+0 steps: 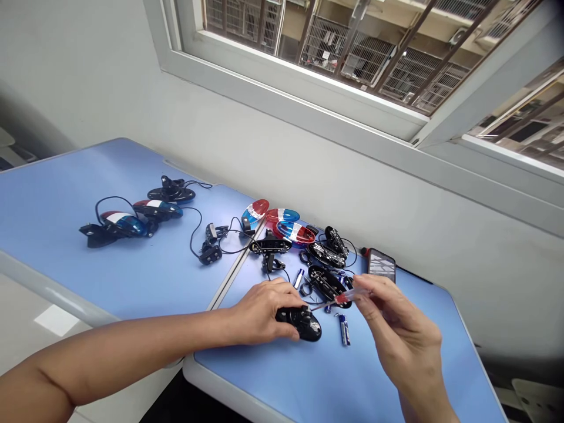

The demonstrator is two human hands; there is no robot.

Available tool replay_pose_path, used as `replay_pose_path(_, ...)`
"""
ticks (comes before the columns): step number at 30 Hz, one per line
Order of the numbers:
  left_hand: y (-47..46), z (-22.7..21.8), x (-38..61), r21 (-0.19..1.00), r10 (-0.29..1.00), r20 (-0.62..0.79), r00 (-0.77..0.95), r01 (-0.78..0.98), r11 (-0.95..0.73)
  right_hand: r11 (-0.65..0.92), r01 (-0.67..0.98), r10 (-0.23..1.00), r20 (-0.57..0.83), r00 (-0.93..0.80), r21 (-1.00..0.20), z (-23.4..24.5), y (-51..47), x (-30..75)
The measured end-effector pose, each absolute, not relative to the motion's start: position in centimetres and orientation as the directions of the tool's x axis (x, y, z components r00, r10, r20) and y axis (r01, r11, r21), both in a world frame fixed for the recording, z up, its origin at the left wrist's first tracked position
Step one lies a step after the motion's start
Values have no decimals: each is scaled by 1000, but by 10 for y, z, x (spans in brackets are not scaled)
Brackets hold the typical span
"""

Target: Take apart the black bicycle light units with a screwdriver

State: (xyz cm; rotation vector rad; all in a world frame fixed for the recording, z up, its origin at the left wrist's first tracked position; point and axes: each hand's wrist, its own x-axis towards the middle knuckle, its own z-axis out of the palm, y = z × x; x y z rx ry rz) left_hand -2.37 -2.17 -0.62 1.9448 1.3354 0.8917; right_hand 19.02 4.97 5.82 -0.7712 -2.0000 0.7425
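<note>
My left hand (267, 311) is closed around a black oval light housing (312, 330) and holds it against the blue table (247, 376). Between the thumb and fingers of my right hand (399, 338) is a screwdriver (342, 298) with a clear and red handle. Its thin shaft points left, with the tip at the upper part of the housing; whether it sits in a screw is too small to tell. Just right of the housing lies a blue and silver battery (344, 330). Behind it is an opened black housing (326, 283), partly covered by the screwdriver and right hand.
Red, white and blue lens covers (282, 215) lie near the wall, among more black housings (269, 245) and cables. Assembled lights (126, 224) and a black mount (171, 192) rest on the left table. A phone (381, 264) lies at the back right, below the window.
</note>
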Motion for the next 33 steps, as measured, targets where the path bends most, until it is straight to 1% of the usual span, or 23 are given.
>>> replay_pose_path(5, -21, -6, -24, 789, 948, 177, 264, 537, -297, 627, 249, 737, 459, -496, -738, 57, 48, 190)
replay_pose_path(8, -21, -5, -24, 784, 949, 168, 268, 547, -293, 582, 245, 786, 460, -414, -775, 54, 44, 185)
replay_pose_path(10, -21, -5, -24, 784, 948, 170, 269, 546, -295, 526, 210, 825, 435, -361, -824, 53, 42, 182)
replay_pose_path(14, -22, -6, -23, 776, 946, 183, 266, 552, -306, 467, 114, 838, 398, -373, -877, 56, 42, 182)
replay_pose_path(19, -23, -5, -23, 763, 945, 165, 284, 571, -305, 502, 164, 815, 400, -419, -849, 53, 44, 186)
replay_pose_path(22, -24, -4, -23, 761, 945, 165, 282, 573, -304, 534, 145, 797, 439, -415, -833, 51, 46, 185)
replay_pose_path(25, -26, -4, -21, 749, 947, 195, 254, 585, -311, 509, 116, 817, 437, -376, -853, 56, 46, 179)
replay_pose_path(27, -27, -4, -18, 727, 948, 227, 223, 609, -317, 493, 129, 832, 423, -360, -860, 60, 45, 174)
replay_pose_path(31, -30, -5, -14, 696, 927, 326, 186, 617, -369, 515, 165, 830, 441, -342, -841, 65, 42, 168)
replay_pose_path(33, -30, -6, -14, 696, 915, 361, 181, 600, -394, 532, 161, 815, 452, -361, -831, 66, 42, 169)
